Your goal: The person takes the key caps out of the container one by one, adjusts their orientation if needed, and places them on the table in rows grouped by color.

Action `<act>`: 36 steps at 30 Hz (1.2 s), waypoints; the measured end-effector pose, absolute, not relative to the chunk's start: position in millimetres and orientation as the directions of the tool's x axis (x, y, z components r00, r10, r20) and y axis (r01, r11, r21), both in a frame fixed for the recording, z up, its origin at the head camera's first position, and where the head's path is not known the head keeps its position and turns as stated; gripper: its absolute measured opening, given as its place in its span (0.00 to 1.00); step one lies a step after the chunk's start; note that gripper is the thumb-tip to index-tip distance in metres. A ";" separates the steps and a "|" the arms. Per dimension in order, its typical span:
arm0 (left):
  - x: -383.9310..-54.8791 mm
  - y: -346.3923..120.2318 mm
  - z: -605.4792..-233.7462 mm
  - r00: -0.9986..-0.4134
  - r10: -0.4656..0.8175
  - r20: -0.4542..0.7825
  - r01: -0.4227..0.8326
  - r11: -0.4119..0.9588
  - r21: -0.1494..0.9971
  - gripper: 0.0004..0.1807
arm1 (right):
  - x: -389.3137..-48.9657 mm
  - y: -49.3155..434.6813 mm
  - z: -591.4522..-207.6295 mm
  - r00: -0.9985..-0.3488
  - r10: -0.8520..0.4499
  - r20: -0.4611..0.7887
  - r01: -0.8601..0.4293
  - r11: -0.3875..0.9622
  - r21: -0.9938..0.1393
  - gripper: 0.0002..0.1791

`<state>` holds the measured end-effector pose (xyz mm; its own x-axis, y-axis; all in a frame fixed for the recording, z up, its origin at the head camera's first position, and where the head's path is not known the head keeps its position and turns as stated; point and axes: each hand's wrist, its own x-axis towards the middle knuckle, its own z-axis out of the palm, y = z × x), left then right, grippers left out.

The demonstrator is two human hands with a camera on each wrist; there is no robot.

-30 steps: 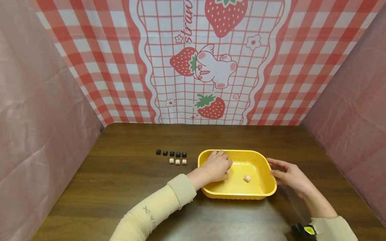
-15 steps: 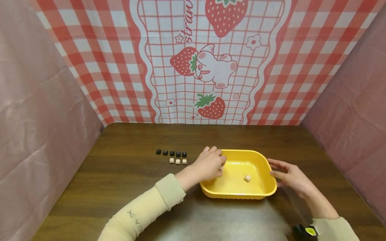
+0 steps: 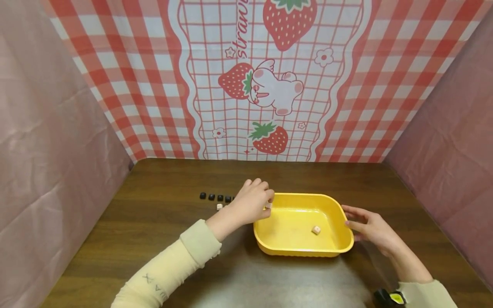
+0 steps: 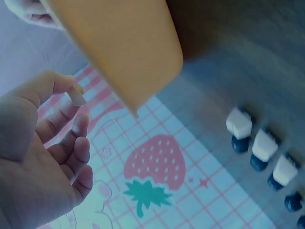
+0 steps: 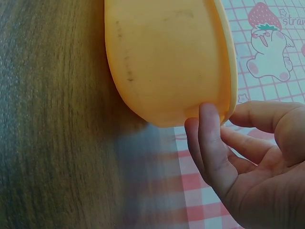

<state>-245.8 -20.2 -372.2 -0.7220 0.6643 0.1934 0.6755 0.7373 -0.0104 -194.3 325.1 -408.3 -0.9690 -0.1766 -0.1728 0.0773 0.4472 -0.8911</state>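
Observation:
Between the thumb and index finger of my left hand [image 3: 252, 203] is a small cream keycap [image 4: 76, 95], pinched above the left rim of a yellow plastic tray [image 3: 300, 252]. A second cream keycap [image 3: 316, 230] lies inside on the tray's floor. At the tray's right end, my right hand [image 3: 373, 226] grips the rim, thumb on one side and fingers against the outer wall. Left of the tray, black keycaps [image 3: 220, 198] form a row. Closer to me is a row of cream keycaps [image 4: 265, 145], partly hidden behind my left hand in the head view.
The dark wooden table [image 3: 154, 239] carries everything. Behind it hangs a red checked strawberry cloth [image 3: 146, 85], with pink fabric [image 3: 57, 141] along the left side. A black device with a yellow-green face [image 3: 390, 297] sits at the right sleeve.
My left hand has moved left and up out of the tray with the pinched keycap, now covering part of the keycap rows. The right hand stays on the tray.

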 end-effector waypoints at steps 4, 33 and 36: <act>-246.0 -31.5 -365.5 -0.735 0.644 0.212 0.659 0.752 -0.004 0.08 | -194.1 324.6 -409.8 -0.969 -0.177 -0.170 0.075 0.446 -0.892 0.36; -261.0 -141.9 -394.2 -0.791 0.529 0.307 0.561 0.827 0.020 0.09 | -194.2 325.3 -410.7 -0.969 -0.171 -0.178 0.086 0.445 -0.892 0.37; -265.6 -151.1 -404.3 -0.803 0.517 0.297 0.546 0.837 0.018 0.08 | -194.1 325.7 -410.9 -0.970 -0.174 -0.172 0.079 0.444 -0.892 0.37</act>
